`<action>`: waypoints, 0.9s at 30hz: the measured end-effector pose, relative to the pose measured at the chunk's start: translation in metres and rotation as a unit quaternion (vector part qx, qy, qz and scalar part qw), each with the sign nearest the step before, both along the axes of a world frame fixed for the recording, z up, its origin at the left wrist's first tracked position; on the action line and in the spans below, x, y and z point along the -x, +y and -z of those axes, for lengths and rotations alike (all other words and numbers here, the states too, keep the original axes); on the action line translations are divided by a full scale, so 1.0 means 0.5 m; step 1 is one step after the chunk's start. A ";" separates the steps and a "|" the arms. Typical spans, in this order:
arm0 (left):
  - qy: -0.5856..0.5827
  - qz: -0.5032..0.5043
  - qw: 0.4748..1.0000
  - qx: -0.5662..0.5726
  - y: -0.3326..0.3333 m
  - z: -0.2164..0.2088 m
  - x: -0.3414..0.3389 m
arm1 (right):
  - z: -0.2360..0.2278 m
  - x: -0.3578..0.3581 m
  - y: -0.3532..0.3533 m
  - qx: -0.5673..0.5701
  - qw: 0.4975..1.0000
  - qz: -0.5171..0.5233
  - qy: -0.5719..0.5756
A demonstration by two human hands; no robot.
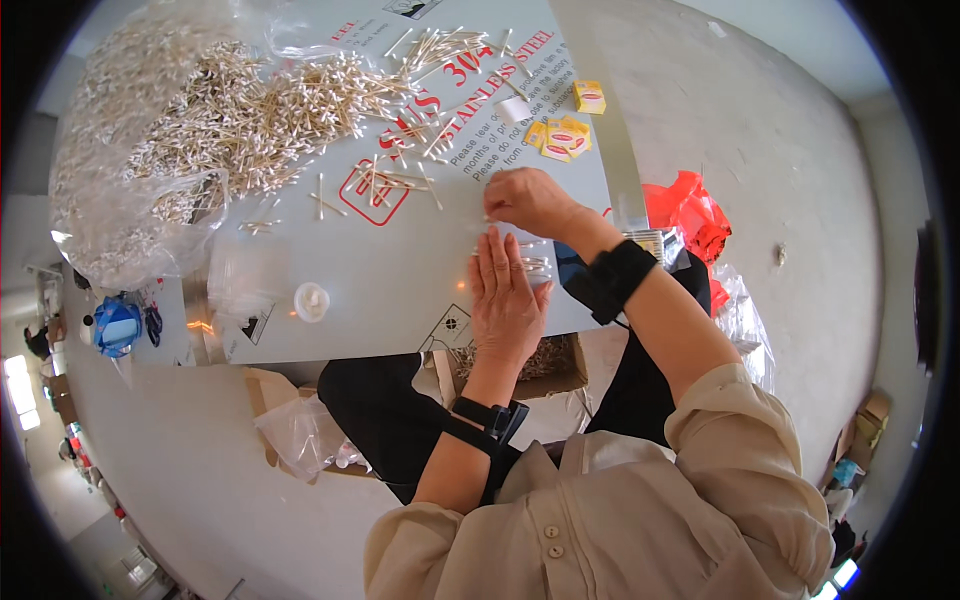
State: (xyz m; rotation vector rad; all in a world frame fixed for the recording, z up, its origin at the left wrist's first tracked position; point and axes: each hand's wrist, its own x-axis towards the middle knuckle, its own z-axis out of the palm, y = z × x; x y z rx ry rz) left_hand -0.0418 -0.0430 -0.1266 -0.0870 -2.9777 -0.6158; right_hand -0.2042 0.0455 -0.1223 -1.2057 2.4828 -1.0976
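Observation:
My left hand [506, 295] lies flat near the table's front edge, fingers stretched forward and close together. Several cotton swabs [537, 266] lie beside and partly under its fingers. Just beyond those fingertips, my right hand [530, 200] is closed with its fingers curled down. Something small and white shows at its fingertips, too small to name. A big heap of cotton swabs [285, 120] spills from a clear plastic bag [120, 190] at the far left. Loose swabs [395, 180] are scattered between the heap and my hands.
Yellow printed labels [560, 138], a small yellow box [590, 97] and a white roll [514, 109] sit at the far right. A round white dish [312, 302] and clear bags [245, 275] lie front left. Packed swabs [655, 243] and a red bag [688, 215] are by the right edge.

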 end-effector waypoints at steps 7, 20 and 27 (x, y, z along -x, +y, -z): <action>-0.002 0.011 1.000 0.018 0.008 0.004 0.002 | 0.002 -0.085 0.078 0.026 0.998 0.047 -0.041; 0.149 -0.082 0.975 -0.140 -0.005 0.018 0.022 | 0.023 -0.219 0.083 0.408 0.816 0.357 -0.202; 0.155 -0.032 0.961 -0.225 -0.039 0.016 0.072 | 0.009 -0.214 0.065 0.313 0.872 0.353 -0.125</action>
